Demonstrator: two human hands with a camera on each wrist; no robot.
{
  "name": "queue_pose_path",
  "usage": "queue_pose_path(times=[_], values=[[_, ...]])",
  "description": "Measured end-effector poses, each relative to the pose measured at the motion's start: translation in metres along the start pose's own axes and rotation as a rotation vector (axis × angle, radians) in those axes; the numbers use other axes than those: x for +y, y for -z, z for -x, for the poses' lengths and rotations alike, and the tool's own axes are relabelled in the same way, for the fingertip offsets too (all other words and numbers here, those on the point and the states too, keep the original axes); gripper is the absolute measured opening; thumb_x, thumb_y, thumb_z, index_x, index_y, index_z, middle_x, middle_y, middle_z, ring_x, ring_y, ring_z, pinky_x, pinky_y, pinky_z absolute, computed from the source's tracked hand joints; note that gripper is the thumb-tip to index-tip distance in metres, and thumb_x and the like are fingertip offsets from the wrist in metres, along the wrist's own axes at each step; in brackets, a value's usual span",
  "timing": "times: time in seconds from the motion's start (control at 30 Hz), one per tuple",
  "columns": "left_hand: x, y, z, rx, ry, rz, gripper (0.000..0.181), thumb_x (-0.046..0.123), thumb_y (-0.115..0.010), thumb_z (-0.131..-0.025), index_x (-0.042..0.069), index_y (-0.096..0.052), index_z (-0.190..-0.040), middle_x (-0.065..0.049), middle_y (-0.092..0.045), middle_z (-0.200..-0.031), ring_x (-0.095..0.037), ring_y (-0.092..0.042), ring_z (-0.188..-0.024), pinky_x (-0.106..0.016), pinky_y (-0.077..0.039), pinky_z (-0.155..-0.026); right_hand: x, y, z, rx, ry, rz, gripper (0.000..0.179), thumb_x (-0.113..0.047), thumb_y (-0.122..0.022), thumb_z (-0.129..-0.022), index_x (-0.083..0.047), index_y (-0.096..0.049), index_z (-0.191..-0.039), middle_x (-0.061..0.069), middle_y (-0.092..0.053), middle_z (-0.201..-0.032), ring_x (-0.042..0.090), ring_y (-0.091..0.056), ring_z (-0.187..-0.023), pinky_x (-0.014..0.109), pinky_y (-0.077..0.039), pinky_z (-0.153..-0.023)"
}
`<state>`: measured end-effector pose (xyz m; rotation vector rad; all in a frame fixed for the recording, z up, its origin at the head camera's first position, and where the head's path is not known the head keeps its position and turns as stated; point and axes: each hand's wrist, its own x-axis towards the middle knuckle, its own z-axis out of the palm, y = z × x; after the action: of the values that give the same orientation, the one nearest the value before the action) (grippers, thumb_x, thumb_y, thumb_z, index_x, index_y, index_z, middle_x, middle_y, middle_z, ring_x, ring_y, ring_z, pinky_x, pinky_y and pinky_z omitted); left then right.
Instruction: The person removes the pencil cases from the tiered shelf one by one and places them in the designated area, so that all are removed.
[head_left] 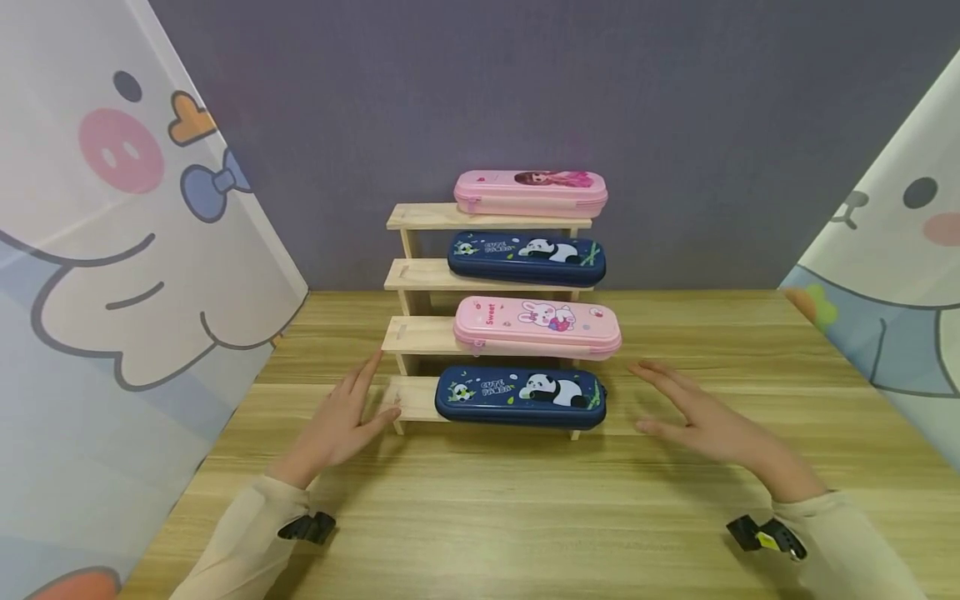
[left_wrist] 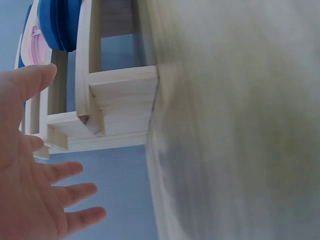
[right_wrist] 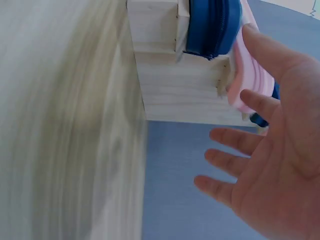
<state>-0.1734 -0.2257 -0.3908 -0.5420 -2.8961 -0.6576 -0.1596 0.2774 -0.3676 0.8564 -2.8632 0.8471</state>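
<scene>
A stepped wooden rack (head_left: 411,335) stands on the table with one pencil case on each tier. From the top they are a pink case with a doll picture (head_left: 531,193), a navy panda case (head_left: 527,258), a pink rabbit case (head_left: 537,327) and another navy panda case (head_left: 521,397). The cases lie toward the right of the tiers, leaving bare wood at the left. Beside the rack's left end is my left hand (head_left: 337,421), fingers extended, holding nothing. My right hand (head_left: 708,417) hovers off the right side, fingers spread, apart from the cases.
The wood-grain table (head_left: 480,517) runs back to a grey partition (head_left: 480,100). Cartoon-printed panels (head_left: 112,292) flank it at the left and right. A dark strap (head_left: 307,527) is on the left wrist, and a similar one (head_left: 767,537) is on the right.
</scene>
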Motion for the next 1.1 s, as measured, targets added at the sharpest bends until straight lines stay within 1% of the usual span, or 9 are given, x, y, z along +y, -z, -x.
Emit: queue_pose_path(times=[0.1,0.2,0.3,0.43,0.53,0.67,0.83,0.93,1.1], values=[[-0.001,-0.002,0.001,-0.011,0.002,0.051,0.086,0.041,-0.059,-0.099,0.003,-0.011,-0.159,-0.033,-0.025,-0.155,-0.055,-0.030,-0.136,-0.068,-0.028,-0.105,0.003,-0.006,-0.003,0.010,0.034,-0.018,0.074,-0.027,-0.073,-0.093,-0.018,-0.035,-0.155,0.025,-0.036,-0.152,0.052,-0.035,-0.134,0.072,-0.033,-0.097],[-0.002,-0.004,0.001,-0.037,0.016,0.102,0.084,0.041,-0.058,-0.100,0.000,-0.013,-0.158,-0.031,-0.025,-0.156,-0.052,-0.028,-0.139,-0.065,-0.027,-0.107,0.002,-0.013,-0.007,0.034,0.070,-0.031,0.073,-0.026,-0.075,-0.091,-0.016,-0.038,-0.154,0.022,-0.042,-0.149,0.048,-0.041,-0.131,0.068,-0.036,-0.098],[-0.005,-0.007,0.001,-0.056,0.035,0.166,0.082,0.038,-0.059,-0.101,-0.001,-0.015,-0.158,-0.031,-0.032,-0.152,-0.051,-0.036,-0.135,-0.062,-0.034,-0.104,0.001,-0.019,-0.013,0.060,0.127,-0.048,0.072,-0.021,-0.077,-0.089,-0.011,-0.041,-0.151,0.019,-0.048,-0.144,0.042,-0.048,-0.127,0.062,-0.041,-0.097],[-0.009,-0.008,0.001,-0.055,0.044,0.260,0.076,0.030,-0.062,-0.100,-0.001,-0.022,-0.156,-0.033,-0.045,-0.141,-0.051,-0.050,-0.123,-0.060,-0.046,-0.094,-0.001,-0.028,-0.020,0.083,0.183,-0.121,0.070,-0.013,-0.078,-0.087,-0.006,-0.044,-0.148,0.016,-0.051,-0.141,0.039,-0.053,-0.121,0.054,-0.048,-0.093],[-0.013,-0.010,0.000,-0.050,0.045,0.323,0.070,0.024,-0.064,-0.099,-0.002,-0.028,-0.154,-0.032,-0.053,-0.133,-0.047,-0.057,-0.114,-0.058,-0.049,-0.090,-0.002,-0.033,-0.023,0.083,0.174,-0.194,0.069,-0.010,-0.078,-0.087,-0.006,-0.045,-0.147,0.016,-0.050,-0.143,0.040,-0.053,-0.120,0.052,-0.049,-0.093],[-0.020,-0.011,-0.001,-0.064,0.072,0.423,0.065,0.020,-0.066,-0.098,-0.001,-0.035,-0.151,-0.028,-0.059,-0.126,-0.039,-0.063,-0.106,-0.053,-0.051,-0.088,-0.004,-0.039,-0.029,0.075,0.130,-0.280,0.066,-0.010,-0.078,-0.087,-0.007,-0.047,-0.146,0.016,-0.049,-0.143,0.035,-0.055,-0.118,0.050,-0.050,-0.093],[-0.028,-0.010,-0.003,-0.121,0.138,0.585,0.061,0.019,-0.066,-0.097,0.001,-0.040,-0.149,-0.024,-0.060,-0.125,-0.037,-0.060,-0.111,-0.043,-0.050,-0.089,-0.006,-0.046,-0.036,0.085,0.108,-0.387,0.064,-0.007,-0.080,-0.085,-0.003,-0.050,-0.141,0.019,-0.052,-0.135,0.029,-0.058,-0.109,0.044,-0.053,-0.088],[-0.030,-0.009,-0.004,-0.152,0.157,0.661,0.060,0.017,-0.067,-0.097,0.000,-0.041,-0.149,-0.023,-0.060,-0.124,-0.034,-0.058,-0.113,-0.037,-0.050,-0.086,-0.007,-0.048,-0.038,0.090,0.098,-0.443,0.064,-0.003,-0.080,-0.083,-0.001,-0.050,-0.140,0.020,-0.053,-0.130,0.027,-0.059,-0.104,0.039,-0.056,-0.082],[-0.034,-0.009,-0.006,-0.181,0.173,0.774,0.063,0.010,-0.067,-0.096,-0.004,-0.038,-0.149,-0.021,-0.062,-0.119,-0.019,-0.062,-0.100,-0.032,-0.053,-0.078,-0.008,-0.049,-0.040,0.069,0.053,-0.515,0.064,-0.001,-0.079,-0.083,0.001,-0.048,-0.139,0.022,-0.051,-0.128,0.029,-0.058,-0.100,0.034,-0.055,-0.078]])
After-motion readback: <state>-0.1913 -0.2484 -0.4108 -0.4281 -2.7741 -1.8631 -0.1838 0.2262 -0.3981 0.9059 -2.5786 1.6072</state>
